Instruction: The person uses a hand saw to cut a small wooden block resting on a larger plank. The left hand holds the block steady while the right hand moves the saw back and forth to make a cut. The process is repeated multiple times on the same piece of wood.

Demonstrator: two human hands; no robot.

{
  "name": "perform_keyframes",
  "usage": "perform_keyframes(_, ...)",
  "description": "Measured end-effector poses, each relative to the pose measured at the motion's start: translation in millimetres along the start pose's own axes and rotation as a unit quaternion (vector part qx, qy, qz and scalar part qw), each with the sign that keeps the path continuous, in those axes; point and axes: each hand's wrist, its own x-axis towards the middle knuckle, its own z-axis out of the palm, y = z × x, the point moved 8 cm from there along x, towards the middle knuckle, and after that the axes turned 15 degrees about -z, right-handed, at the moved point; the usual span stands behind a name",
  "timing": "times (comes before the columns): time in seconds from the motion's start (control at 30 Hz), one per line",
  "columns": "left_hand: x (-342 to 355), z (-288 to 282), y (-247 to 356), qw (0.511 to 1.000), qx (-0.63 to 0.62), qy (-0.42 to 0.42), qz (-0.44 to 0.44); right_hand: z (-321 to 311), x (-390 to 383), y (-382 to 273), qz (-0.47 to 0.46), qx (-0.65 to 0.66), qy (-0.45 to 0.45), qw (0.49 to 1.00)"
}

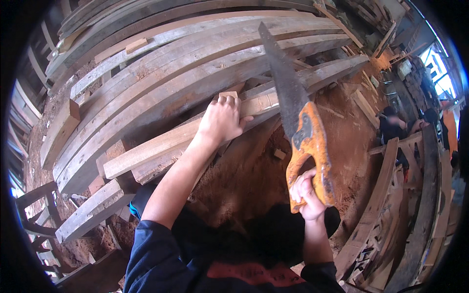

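Observation:
My right hand (305,193) is wrapped round the worn orange handle of a handsaw (291,97). Its dark blade points away from me, tip at the far end, and crosses over the right part of a pale wooden plank (168,145). Whether the teeth touch the wood, I cannot tell. My left hand (222,119) grips that plank from above, fingers curled over its far edge. A small sawn wood end (228,94) shows just past the fingers. The plank lies on other timber (93,210), which partly hides beneath it.
Long grey beams (171,73) lie side by side beyond the plank. Reddish sawdust (244,180) covers the floor, with a small wood offcut (279,154) on it. More boards (378,210) are stacked at right, near other people (391,124). A short block (61,132) rests at left.

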Motion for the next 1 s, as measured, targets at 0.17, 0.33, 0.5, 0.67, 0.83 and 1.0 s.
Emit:
perform_keyframes(0.17,-1.1,-1.8,0.2,1.0,0.005,0.02,0.002,-6.3,36.5,-0.4,0.019,0.098,-0.005,0.995)
perform_keyframes(0.33,0.4,-2.1,1.5,1.0,-0.015,0.022,0.01,-20.6,24.7,23.1,0.008,0.133,-0.009,0.991)
perform_keyframes(0.5,-0.2,-3.5,-0.3,0.998,-0.032,0.056,0.016,-22.9,20.5,29.5,0.013,0.118,0.008,0.993)
perform_keyframes(0.67,0.5,-4.5,0.4,0.999,-0.023,0.043,0.014,-20.1,20.1,31.0,0.025,0.106,0.004,0.994)
perform_keyframes(0.83,0.9,-6.8,1.9,0.999,-0.022,0.04,0.014,-19.3,19.8,30.6,0.025,0.097,-0.001,0.995)
perform_keyframes(1.0,1.1,-7.8,4.0,1.0,-0.009,0.024,0.011,-19.7,16.3,32.6,0.031,0.085,-0.004,0.996)
